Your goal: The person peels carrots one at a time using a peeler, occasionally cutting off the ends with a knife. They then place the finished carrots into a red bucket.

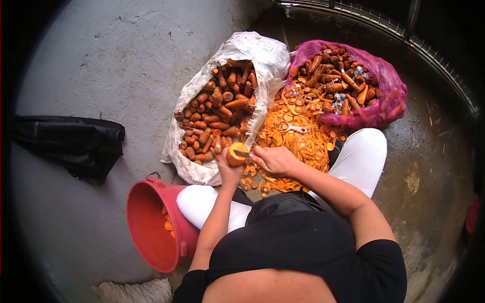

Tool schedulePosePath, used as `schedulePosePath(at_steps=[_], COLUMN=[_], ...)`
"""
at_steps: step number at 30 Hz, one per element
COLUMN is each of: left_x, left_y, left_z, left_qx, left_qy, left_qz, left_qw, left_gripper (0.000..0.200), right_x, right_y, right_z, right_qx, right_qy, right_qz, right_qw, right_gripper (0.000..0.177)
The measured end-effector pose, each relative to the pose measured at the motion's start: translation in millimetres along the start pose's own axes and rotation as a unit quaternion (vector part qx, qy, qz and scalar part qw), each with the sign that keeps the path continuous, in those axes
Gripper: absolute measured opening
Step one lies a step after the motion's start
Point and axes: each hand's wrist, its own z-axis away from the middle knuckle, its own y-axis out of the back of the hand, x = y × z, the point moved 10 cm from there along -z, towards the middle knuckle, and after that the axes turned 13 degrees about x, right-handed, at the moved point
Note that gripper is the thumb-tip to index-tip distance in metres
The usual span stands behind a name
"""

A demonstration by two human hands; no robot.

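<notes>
While the left hand (230,169) grips a carrot (236,155), the right hand (275,160): one knife (242,153), blade against carrot.

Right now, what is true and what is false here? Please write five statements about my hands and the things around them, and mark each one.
1. The left hand holds a cut carrot. True.
2. The right hand is empty. False: the right hand holds a knife.
3. A peeler lies on the peelings. True.
4. The bucket is on your right. False: the red bucket is on your left.
5. The white sack is open, with carrots inside. True.
</notes>
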Motion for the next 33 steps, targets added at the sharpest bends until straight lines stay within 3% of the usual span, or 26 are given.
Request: schedulePosePath(at_steps=[8, 11, 14, 18, 23, 24, 28, 33], left_x=[-5.7, -13.1, -18.3, -34.7, -22.9, -20.7, -11.3, -15.1], left_y=[-1.3, -8.2, -12.8, -14.9, -18.6, -17.8, -15.7, -17.9], left_z=[8.2, 17.8, 27.7, 25.3, 13.3, 10.9, 6.9, 8.9], left_qx=[-0.024, -0.072, -0.141, -0.159, -0.126, -0.117, -0.095, -0.097], left_qy=[0.109, 0.162, 0.186, 0.204, 0.116, 0.106, 0.075, 0.078], left_qz=[0.068, 0.100, 0.139, 0.134, 0.104, 0.103, 0.088, 0.086], left_qw=[0.991, 0.979, 0.962, 0.957, 0.980, 0.982, 0.989, 0.988], left_gripper=[0.044, 0.041, 0.044, 0.045, 0.049, 0.051, 0.048, 0.055], right_x=[14.6, 65.3, 159.3, 130.6, 31.1, 10.2, -17.4, -22.4], right_y=[-15.8, -30.9, -19.9, 7.2, 7.7, 9.1, 10.7, 10.2], right_z=[-11.2, -18.1, -8.2, -12.4, 4.6, 6.3, 9.9, 6.6], right_qx=[-0.026, -0.073, -0.001, 0.045, -0.015, 0.003, 0.035, 0.019], right_qy=[0.032, -0.090, -0.178, -0.194, -0.056, 0.014, 0.102, 0.105], right_qz=[0.014, 0.059, 0.071, 0.013, 0.007, 0.001, 0.013, 0.032], right_qw=[0.999, 0.992, 0.981, 0.980, 0.998, 1.000, 0.994, 0.994], right_gripper=[0.038, 0.043, 0.042, 0.041, 0.039, 0.037, 0.033, 0.034])
